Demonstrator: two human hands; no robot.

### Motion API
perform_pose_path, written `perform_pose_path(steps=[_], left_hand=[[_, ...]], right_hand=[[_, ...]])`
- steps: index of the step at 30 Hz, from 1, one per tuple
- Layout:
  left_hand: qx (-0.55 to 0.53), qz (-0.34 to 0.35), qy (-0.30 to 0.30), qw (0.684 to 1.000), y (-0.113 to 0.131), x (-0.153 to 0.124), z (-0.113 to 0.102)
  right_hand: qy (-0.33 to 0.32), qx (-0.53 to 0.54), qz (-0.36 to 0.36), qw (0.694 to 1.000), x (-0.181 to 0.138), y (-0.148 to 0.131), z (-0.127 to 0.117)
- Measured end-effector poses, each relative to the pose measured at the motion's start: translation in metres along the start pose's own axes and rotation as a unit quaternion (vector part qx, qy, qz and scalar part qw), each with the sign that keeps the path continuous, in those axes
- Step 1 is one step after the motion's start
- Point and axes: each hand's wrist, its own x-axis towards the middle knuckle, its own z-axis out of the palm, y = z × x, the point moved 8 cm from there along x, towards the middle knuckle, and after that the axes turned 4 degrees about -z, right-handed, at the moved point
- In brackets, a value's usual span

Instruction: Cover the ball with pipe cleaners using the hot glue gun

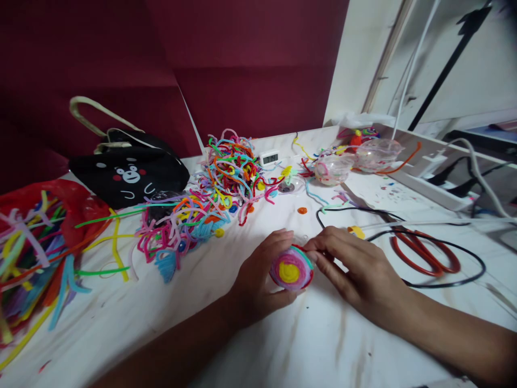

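A round coil of pipe cleaners [289,272], yellow at the centre with pink, lilac, green and red rings outside, is held upright above the white table. My left hand [256,277] curves around its left side, fingers over the top and thumb below. At the upper right rim, my right hand [357,267] pinches the red pipe cleaner [307,249] of the outer ring between thumb and fingertips. The strand's end is hidden by the fingers.
A tangled heap of pipe cleaners [232,167] lies behind, and a red bag [76,202] of them at left. Also here are a black bag [129,180], a small digital timer [270,158], clear plastic balls [333,170], red-handled scissors [424,258] and a black cable [456,281] at right.
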Motion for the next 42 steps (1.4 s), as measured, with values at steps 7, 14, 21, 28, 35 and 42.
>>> perform_pose_path(steps=[7,14,21,28,35,42], left_hand=[[0.021,-0.058,-0.016,0.998,-0.007,-0.004,0.0],[0.008,-0.136,-0.022,0.99,-0.015,-0.003,-0.002],[0.021,-0.138,-0.014,0.99,-0.013,-0.004,-0.003],[0.024,-0.121,-0.006,0.992,-0.012,-0.004,-0.004],[0.018,-0.167,-0.014,0.986,-0.017,-0.004,-0.004],[0.015,-0.222,-0.016,0.975,-0.032,-0.007,0.001]], right_hand=[[-0.003,-0.061,-0.036,0.997,-0.006,-0.006,0.004],[-0.005,-0.078,-0.049,0.996,-0.009,-0.01,0.004],[-0.009,-0.107,-0.074,0.991,-0.013,-0.013,0.005],[-0.009,-0.154,-0.114,0.981,-0.018,-0.018,0.012],[-0.02,-0.156,-0.094,0.983,-0.013,-0.013,0.015],[-0.054,-0.139,-0.069,0.986,-0.013,-0.005,0.021]])
